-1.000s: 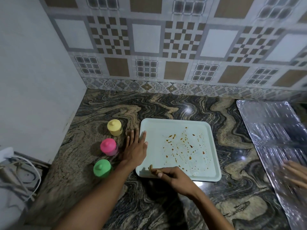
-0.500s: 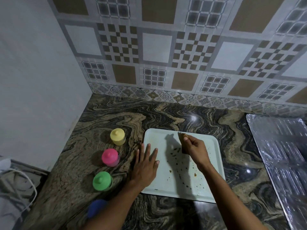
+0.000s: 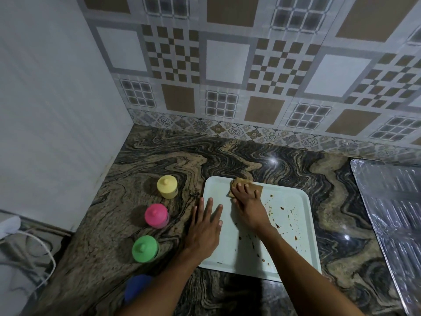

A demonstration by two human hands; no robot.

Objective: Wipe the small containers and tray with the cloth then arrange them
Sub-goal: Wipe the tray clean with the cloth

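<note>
A pale square tray (image 3: 293,254) lies on the marbled counter, with brown spots across its right half. My right hand (image 3: 247,201) presses a tan cloth (image 3: 258,187) flat onto the tray's far left corner. My left hand (image 3: 205,226) rests palm down, fingers spread, on the tray's left rim. Left of the tray stand a yellow container (image 3: 167,186), a pink container (image 3: 156,215) and a green container (image 3: 145,248) in a line. A blue container (image 3: 136,287) is half hidden behind my left forearm.
A foil-covered sheet (image 3: 394,215) lies at the counter's right. A tiled wall runs along the back and a white wall on the left. White cables (image 3: 29,245) sit off the counter's left edge.
My right hand has swept the cloth from the tray's near edge up to its far left corner. The spots on the tray's left half are gone. My left hand stayed on the rim.
</note>
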